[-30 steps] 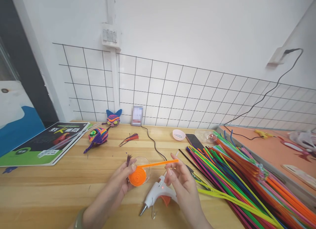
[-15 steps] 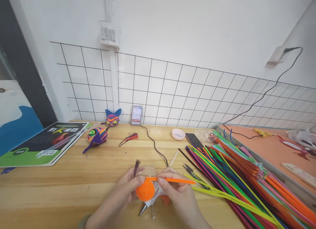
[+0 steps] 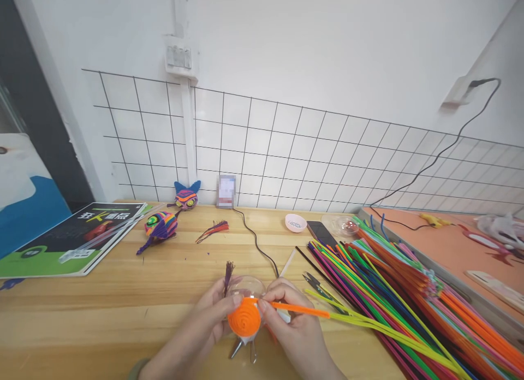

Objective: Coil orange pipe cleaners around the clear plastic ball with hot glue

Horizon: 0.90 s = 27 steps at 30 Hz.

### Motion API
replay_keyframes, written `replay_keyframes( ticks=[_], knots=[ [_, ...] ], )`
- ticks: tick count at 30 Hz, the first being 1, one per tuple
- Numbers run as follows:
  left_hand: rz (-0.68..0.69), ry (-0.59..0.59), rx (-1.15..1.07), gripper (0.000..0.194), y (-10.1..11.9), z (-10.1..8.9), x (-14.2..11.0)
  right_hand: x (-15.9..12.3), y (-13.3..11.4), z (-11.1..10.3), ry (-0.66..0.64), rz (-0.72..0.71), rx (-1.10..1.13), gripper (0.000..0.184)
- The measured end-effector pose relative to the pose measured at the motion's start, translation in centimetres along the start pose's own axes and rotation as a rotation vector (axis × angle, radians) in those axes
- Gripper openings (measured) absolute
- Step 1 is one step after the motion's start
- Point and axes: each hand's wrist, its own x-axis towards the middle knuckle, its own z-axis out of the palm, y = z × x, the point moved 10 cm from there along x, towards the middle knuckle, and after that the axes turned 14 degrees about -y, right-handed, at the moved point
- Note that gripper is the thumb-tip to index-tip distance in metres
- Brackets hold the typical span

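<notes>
Angling inward, the left hand (image 3: 215,312) clasps the orange coil (image 3: 244,318); the right hand (image 3: 301,328) pinches its straight tail (image 3: 305,309).

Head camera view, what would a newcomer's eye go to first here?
Probably the orange coil at the lower middle, held between the left hand and right hand, its loose end pointing right. Next, perhaps, the bright pipe cleaners spread across the right side. Then the striped toy with blue ears, near the wall left of centre.
</notes>
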Motion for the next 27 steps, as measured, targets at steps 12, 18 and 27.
replay_keyframes(
  ticks=[12, 18, 27],
  knots=[
    [-0.009, 0.077, -0.063, 0.027, -0.2, -0.7, -0.4, -0.2, -0.1, 1.2, -0.049, -0.047, -0.080, 0.015],
    [-0.005, 0.055, -0.028, 0.022, -0.2, -0.3, -0.3, -0.2, -0.5, 1.5, -0.073, -0.066, -0.094, 0.015],
    [0.030, 0.015, 0.021, 0.014, 0.4, -0.2, -0.1, -0.2, -0.6, 1.4, -0.073, -0.040, -0.006, 0.011]
  ],
)
